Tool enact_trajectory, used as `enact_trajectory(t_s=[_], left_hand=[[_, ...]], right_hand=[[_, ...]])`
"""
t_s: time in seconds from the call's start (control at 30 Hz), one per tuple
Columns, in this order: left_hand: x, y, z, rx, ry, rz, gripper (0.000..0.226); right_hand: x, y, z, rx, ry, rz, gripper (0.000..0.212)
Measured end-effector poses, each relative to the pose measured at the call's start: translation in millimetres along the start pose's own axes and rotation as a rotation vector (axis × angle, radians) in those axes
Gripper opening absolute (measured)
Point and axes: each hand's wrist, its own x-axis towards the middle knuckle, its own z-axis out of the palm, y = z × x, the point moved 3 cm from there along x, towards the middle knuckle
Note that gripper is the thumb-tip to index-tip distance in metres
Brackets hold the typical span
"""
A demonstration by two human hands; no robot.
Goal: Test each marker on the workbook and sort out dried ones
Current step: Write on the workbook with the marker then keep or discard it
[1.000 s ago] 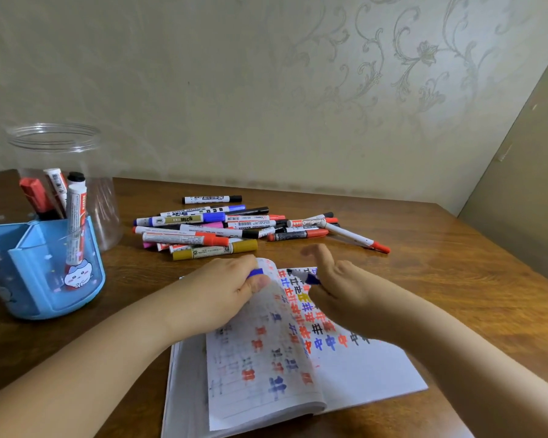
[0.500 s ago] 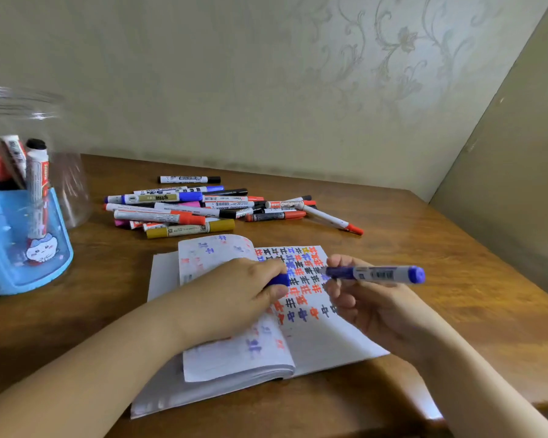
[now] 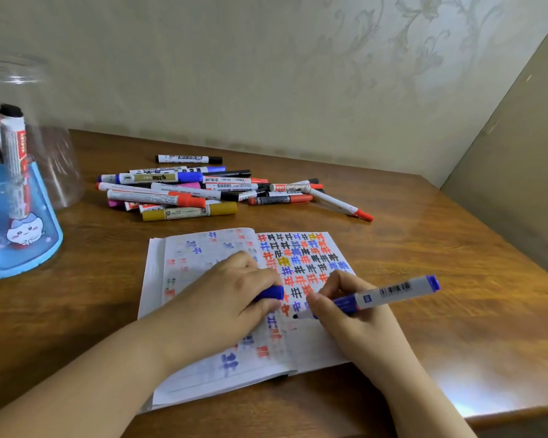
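Your right hand (image 3: 345, 314) has its grip closed round the blue marker (image 3: 389, 292), fingers and thumb pinched near the writing end, the dark tip (image 3: 295, 316) down at the right-hand page of the open workbook (image 3: 298, 349); whether it touches the paper, you cannot tell from here. The barrel slants up and away to your right, barcode label showing.

Your left hand (image 3: 231, 298) rests on the workbook's left page and curls its grip round the blue cap (image 3: 271, 293), whose end pokes out toward the marker.

The workbook lies flat on the wooden counter (image 3: 440, 248), its right page filled with rows of red, blue, black and yellow characters, the left page showing fainter marks.

Beyond the workbook lies a loose pile of markers (image 3: 203, 191) with red, blue, black, pink and yellow caps, and one black-capped marker (image 3: 189, 159) just behind it, apart from the rest. A red-capped marker (image 3: 339, 203) angles off the pile's right end.

At the far left of the counter stands a blue holder (image 3: 29, 248) with a cartoon face, markers upright in it, and a clear plastic jar (image 3: 45, 128) just behind.
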Motion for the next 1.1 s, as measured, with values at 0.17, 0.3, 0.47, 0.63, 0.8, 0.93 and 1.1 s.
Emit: enact_trajectory(t_s=[0.17, 0.3, 0.47, 0.63, 0.8, 0.93, 1.1], left_hand=[[0.8, -2.8, 1.0, -0.033, -0.026, -0.028, 0.023], [-0.1, -3.9, 1.5, -0.058, -0.033, -0.047, 0.021], [-0.9, -4.3, 1.9, -0.089, -0.035, -0.070, 0.019], [-1.2, -5.5, 2.6, -0.106, -0.046, -0.080, 0.020], [-1.5, -6.3, 2.8, -0.122, -0.044, -0.084, 0.018], [-0.4, -6.1, 3.2, -0.122, -0.047, -0.086, 0.013], [-0.9, -6.2, 3.1, -0.133, -0.051, -0.081, 0.012]], right_hand=[[-5.1, -0.9, -1.1, -0.105, 0.032, -0.088, 0.029], [-5.4, 1.0, -0.1, -0.136, 0.020, -0.068, 0.034], [-5.6, -2.8, 2.3, -0.161, -0.011, -0.047, 0.036], [-6.9, -4.5, 1.0, -0.156, -0.026, -0.049, 0.038], [-5.7, -4.5, 2.3, -0.173, -0.003, -0.051, 0.034], [-6.0, -4.3, 2.3, -0.186, -0.010, -0.052, 0.035], [-6.1, -4.6, 2.2, -0.188, -0.029, -0.041, 0.036]])
